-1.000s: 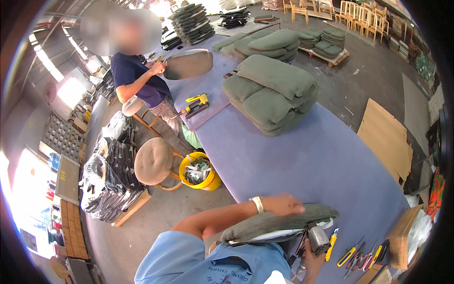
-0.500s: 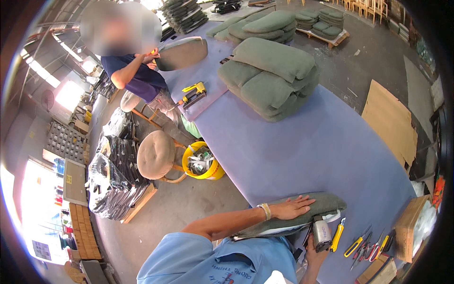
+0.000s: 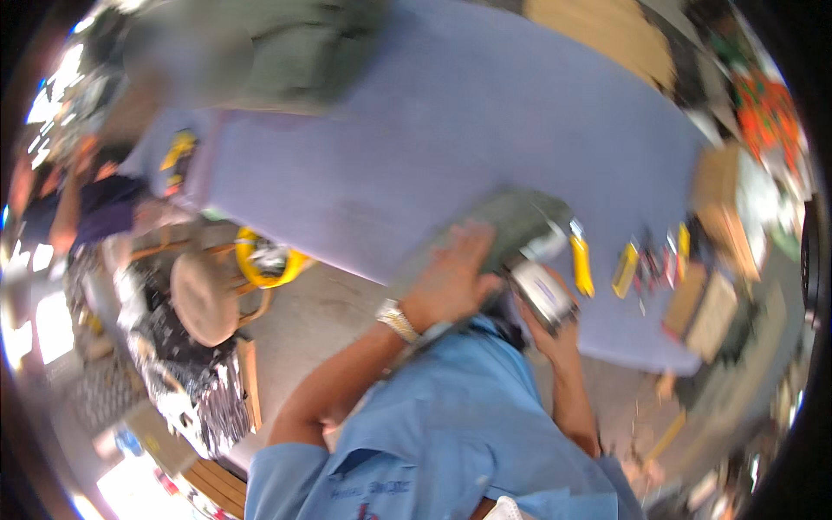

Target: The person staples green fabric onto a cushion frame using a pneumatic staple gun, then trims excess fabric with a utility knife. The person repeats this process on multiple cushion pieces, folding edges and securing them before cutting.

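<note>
A green fabric seat cushion [image 3: 524,217] leans against my body at the table's near edge, its white underside partly showing. My left hand [image 3: 451,273] lies flat on its green face, fingers stretched out and somewhat blurred. With my right hand [image 3: 559,338] I grip a silver and black staple gun [image 3: 542,290], its head close against the cushion's right-hand edge. The gun's nose is hidden, so I cannot tell if it touches. Just right of it lies a yellow utility knife [image 3: 581,260].
The blue table [image 3: 364,165] bears stacked green cushions [image 3: 303,52] at far left and a yellow tool [image 3: 178,160]. Several hand tools [image 3: 650,264] and a cardboard box [image 3: 719,204] lie right. A yellow bucket [image 3: 286,277] and round stool [image 3: 202,299] stand left, near a co-worker [image 3: 87,208].
The view has swung down and to the right, with blur. The cushion now tilts more, its right end pointing farther up. My left hand remains on it; my right keeps its grip on the staple gun.
</note>
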### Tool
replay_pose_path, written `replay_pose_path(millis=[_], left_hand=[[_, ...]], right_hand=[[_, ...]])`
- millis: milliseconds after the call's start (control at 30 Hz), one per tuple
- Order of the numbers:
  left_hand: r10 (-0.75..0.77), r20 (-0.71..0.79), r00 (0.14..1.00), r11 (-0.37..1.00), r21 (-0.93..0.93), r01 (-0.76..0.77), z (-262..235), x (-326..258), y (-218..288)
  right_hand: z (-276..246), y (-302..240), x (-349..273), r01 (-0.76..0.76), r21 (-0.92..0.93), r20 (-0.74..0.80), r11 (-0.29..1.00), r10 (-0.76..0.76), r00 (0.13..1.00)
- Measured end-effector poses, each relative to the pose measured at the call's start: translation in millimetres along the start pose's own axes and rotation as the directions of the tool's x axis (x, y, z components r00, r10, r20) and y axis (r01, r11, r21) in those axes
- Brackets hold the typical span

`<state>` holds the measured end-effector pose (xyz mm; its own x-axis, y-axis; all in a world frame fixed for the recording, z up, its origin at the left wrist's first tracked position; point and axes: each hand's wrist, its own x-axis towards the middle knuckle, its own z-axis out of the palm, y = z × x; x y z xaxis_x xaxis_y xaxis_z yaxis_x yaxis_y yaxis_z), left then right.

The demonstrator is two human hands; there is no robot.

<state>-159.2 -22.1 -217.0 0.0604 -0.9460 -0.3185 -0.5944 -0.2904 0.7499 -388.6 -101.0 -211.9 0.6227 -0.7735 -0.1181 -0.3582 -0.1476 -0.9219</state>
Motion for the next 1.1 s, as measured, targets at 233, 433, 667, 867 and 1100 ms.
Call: replay_pose_path(millis=[233,433,667,867,1100], left_hand=[[-0.038,-0.093,0.995,0.982,0.18,0.055,4.2,-3.7,17.2],[-0.033,-0.11,0.993,0.978,0.202,0.054,4.2,-6.5,13.8],[-0.076,-0.083,0.994,0.974,0.207,0.092,1.0,-5.4,19.2],[-0.066,-0.125,0.99,0.971,0.221,0.092,12.1,-2.0,18.5],[-0.061,-0.114,0.992,0.971,0.224,0.085,6.6,-5.0,18.5]], right_hand=[[-3.8,-11.3,2.2,-0.053,0.13,0.01,0.99,0.052,0.999],[-2.0,-14.5,-1.3,-0.059,0.152,0.037,0.987,0.054,0.998],[-6.2,-29.8,2.3,-0.113,0.133,0.096,0.985,0.1,0.99],[-6.2,-22.9,11.1,-0.097,0.133,0.13,0.986,0.079,0.988],[-1.3,-24.3,-0.4,-0.067,0.084,0.086,0.994,0.059,0.995]])
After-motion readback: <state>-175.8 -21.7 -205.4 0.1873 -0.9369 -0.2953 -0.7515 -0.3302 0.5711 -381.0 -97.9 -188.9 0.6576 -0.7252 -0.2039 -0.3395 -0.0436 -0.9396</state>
